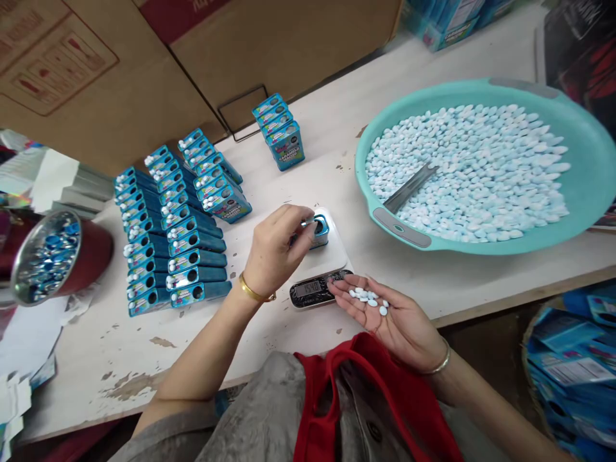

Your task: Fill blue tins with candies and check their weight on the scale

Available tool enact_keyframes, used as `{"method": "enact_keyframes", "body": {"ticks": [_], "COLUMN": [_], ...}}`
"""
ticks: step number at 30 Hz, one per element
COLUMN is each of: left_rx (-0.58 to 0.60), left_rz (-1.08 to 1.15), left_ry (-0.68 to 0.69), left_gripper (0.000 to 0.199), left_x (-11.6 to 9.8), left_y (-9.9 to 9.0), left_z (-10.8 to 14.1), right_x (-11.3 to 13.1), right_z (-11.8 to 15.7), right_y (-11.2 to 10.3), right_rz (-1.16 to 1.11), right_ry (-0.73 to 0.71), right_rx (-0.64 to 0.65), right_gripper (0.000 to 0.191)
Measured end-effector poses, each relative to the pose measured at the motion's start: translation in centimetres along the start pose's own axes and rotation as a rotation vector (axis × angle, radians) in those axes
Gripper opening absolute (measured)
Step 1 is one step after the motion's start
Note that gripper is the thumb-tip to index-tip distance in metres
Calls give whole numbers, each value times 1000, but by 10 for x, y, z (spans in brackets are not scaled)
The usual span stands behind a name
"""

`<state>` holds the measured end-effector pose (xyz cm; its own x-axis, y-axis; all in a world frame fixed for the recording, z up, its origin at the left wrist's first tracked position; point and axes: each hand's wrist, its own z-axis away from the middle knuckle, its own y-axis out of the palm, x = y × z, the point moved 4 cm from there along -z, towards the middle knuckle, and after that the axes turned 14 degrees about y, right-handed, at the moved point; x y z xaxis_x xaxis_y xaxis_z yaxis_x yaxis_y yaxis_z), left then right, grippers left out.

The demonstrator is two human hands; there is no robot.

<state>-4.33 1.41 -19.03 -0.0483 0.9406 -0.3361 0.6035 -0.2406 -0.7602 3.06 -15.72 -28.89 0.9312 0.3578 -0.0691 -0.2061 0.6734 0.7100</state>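
Note:
My left hand (276, 247) pinches a pale candy at the opening of a small blue box (318, 231) that stands on a white digital scale (317, 269). My right hand (385, 314) lies palm up beside the scale's display, with several pale blue candies (369, 298) cupped in it. A big teal basin (597, 154) to the right holds a heap of the same candies (481, 173) and a metal scoop (409, 189).
Rows of filled blue boxes (173, 237) lie on the table to the left, with another upright stack (282, 131) behind. A metal can of blue caps (48, 256) stands at far left. Cardboard cartons (144, 58) line the back. A basket of blue packs (572, 359) sits lower right.

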Motion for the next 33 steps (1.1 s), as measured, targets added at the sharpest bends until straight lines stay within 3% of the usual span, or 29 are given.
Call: {"method": "enact_keyframes", "body": {"ticks": [3,8,10,13,15,20,23,26,30,33], "left_rx": [60,434,375,88,33,275,389,513,399,385], "left_rz": [36,107,72,-169,-333,-372,-369,-249,-301,-429], "left_ry": [33,205,186,-2,-96,-15,-50,-81,-98,-154], "left_gripper": [8,23,29,34,38,40,50,43,36,36], "left_x": [-16,-61,-61,-36,-19,-8,0,22,75,120], "left_y": [2,31,31,13,3,13,14,11,5,16], "left_z": [3,26,37,50,55,42,24,1,-41,-66], "right_x": [-4,-12,-13,-13,-11,-13,-16,-18,-14,-10], "right_z": [-2,-8,-9,-7,-5,-4,-6,-10,-16,-20], "right_y": [1,0,-3,-8,-8,-11,-16,-19,-19,-18], "right_rz": [-35,-185,-188,-104,-73,-91,-117,-123,-105,-93], "right_ry": [38,92,84,58,36,32,26,43,38,38], "right_rx": [11,68,38,-42,-59,-60,-60,-58,-67,-35], "right_gripper": [26,19,12,11,8,5,4,3,5,6]}}
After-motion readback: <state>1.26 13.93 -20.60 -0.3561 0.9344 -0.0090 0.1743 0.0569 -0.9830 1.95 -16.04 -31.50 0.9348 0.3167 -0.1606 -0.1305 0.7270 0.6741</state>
